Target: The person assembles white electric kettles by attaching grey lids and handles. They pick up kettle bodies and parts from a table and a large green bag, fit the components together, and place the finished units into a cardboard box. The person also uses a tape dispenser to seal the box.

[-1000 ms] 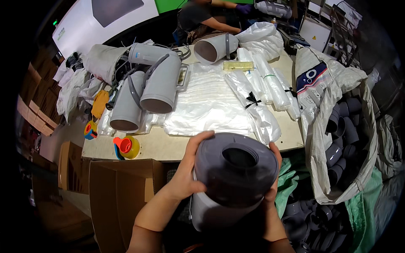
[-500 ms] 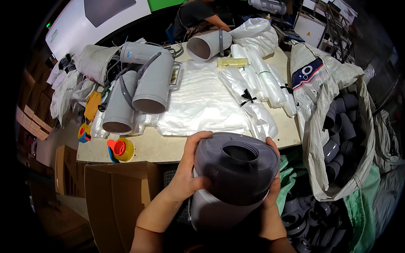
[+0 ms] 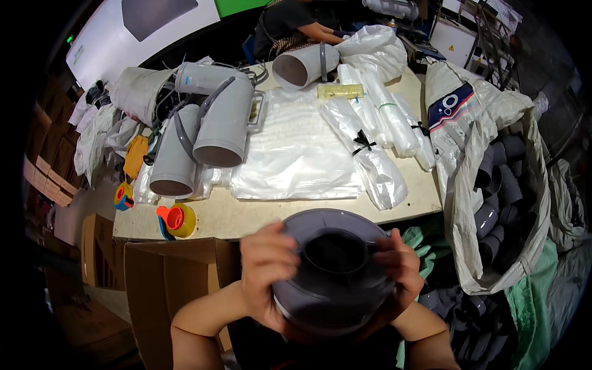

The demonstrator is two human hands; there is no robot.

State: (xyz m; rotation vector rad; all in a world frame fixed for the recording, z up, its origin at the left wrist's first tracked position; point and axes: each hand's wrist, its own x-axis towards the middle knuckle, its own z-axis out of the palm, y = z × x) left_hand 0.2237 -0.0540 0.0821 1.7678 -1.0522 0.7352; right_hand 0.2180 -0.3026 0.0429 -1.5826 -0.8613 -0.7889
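Close in front of me is a grey cylindrical plastic container; its dark grey top (image 3: pixel 333 296) has a round opening in the middle and faces up toward me. My left hand (image 3: pixel 266 268) grips its left side, fingers curled over the edge and smeared by motion. On the opposite side my right hand (image 3: pixel 399 271) holds it, fingers also bent over the rim and slightly blurred. The lighter grey body below is mostly hidden by the top and my hands.
Grey plastic cylinders with handles (image 3: pixel 222 123) lie on the table (image 3: pixel 407 185), beside stacked clear plastic bags (image 3: pixel 296 160). A cardboard box (image 3: pixel 166 277) stands below left. At right is a woven sack (image 3: pixel 459 246) of dark grey parts. A person (image 3: pixel 283 31) sits beyond the table.
The container has come nearer to me and tipped, so its opening faces me more. Both hands have shifted with it, elbows spreading outward, fingers now bent over its top.
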